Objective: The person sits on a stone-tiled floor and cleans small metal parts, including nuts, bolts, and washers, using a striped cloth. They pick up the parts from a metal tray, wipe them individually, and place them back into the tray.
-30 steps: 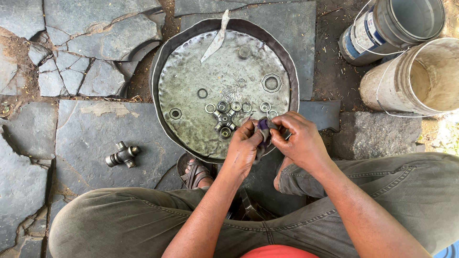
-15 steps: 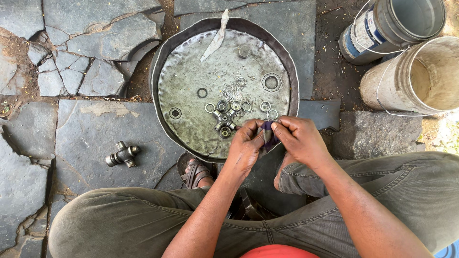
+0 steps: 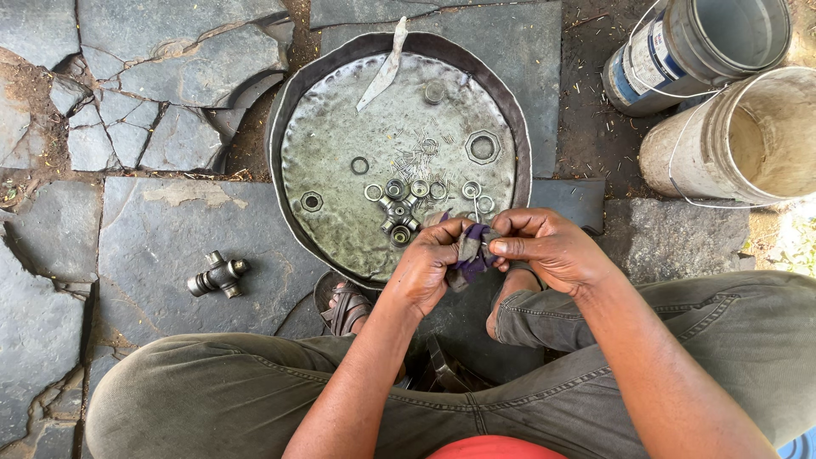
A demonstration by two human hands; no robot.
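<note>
Both hands, left hand (image 3: 429, 263) and right hand (image 3: 548, 246), pinched a purple rag (image 3: 469, 252) together over the near rim of a round metal pan (image 3: 293, 127) holding small bearing parts (image 3: 399, 212).

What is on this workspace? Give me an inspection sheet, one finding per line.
Surface: cracked stone slabs on bare dirt.
Job's things: purple rag pinched between both hands; round metal pan with shallow liquid, rings, caps, needle rollers and a cross joint.
Clutter: second cross joint on the slab; two buckets at upper right.
Hands: left hand and right hand both closed on the rag.
Cables: nothing seen.
Surroundings: sandalled foot beside the pan.
</note>
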